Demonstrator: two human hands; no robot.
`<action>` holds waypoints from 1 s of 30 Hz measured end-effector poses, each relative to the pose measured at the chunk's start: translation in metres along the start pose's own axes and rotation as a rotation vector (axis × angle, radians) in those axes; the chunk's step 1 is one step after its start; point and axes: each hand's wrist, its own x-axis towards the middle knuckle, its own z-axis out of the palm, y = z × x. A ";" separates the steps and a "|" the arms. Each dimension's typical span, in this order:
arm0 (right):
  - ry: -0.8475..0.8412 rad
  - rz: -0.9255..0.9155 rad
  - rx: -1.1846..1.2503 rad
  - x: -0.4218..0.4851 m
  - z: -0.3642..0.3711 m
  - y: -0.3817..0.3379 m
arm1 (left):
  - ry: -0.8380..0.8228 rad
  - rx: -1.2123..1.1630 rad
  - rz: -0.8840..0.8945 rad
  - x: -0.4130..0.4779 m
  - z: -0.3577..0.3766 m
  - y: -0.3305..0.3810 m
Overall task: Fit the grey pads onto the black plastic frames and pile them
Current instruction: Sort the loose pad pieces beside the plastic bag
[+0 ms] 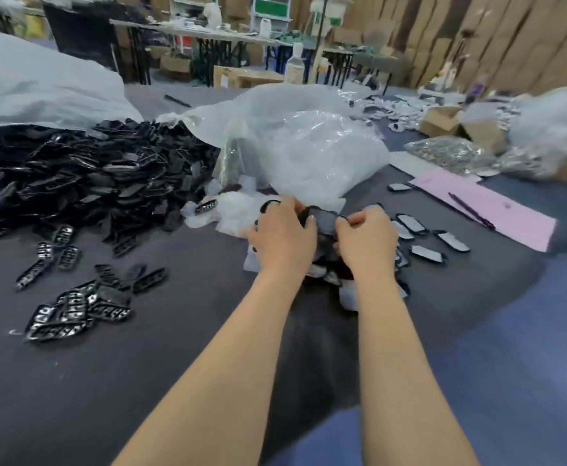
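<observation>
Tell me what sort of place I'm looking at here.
Likely a warehouse assembly floor: a bulk heap of black frames, cardboard cartons along the wall, and folding work tables behind.

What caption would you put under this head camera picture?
Left hand and right hand hold one black frame over the table, between a heap of bare frames and a few padded ones.
</observation>
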 end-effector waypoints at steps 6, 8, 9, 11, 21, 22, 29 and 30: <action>0.037 0.082 -0.115 0.005 -0.001 0.017 | 0.017 0.256 0.072 -0.001 0.030 0.003; 0.083 0.068 -0.112 0.003 0.000 0.015 | 0.021 0.238 0.082 0.001 0.030 0.004; 0.113 0.047 -0.097 0.001 0.001 0.013 | 0.029 0.209 0.084 0.002 0.029 0.004; 0.166 -0.023 -0.021 -0.004 0.004 0.005 | 0.059 0.106 0.066 0.004 0.022 0.002; -0.240 -0.302 0.173 -0.072 0.098 -0.085 | 0.383 -0.317 -0.063 0.011 -0.093 -0.073; -0.317 -0.328 0.172 -0.084 0.112 -0.097 | 0.418 -0.304 -0.088 0.010 -0.110 -0.087; -0.643 -0.542 0.155 -0.171 0.200 -0.172 | 0.645 -0.359 -0.393 -0.008 -0.217 -0.181; -0.656 -0.573 0.143 -0.180 0.210 -0.179 | 0.667 -0.363 -0.420 -0.010 -0.229 -0.191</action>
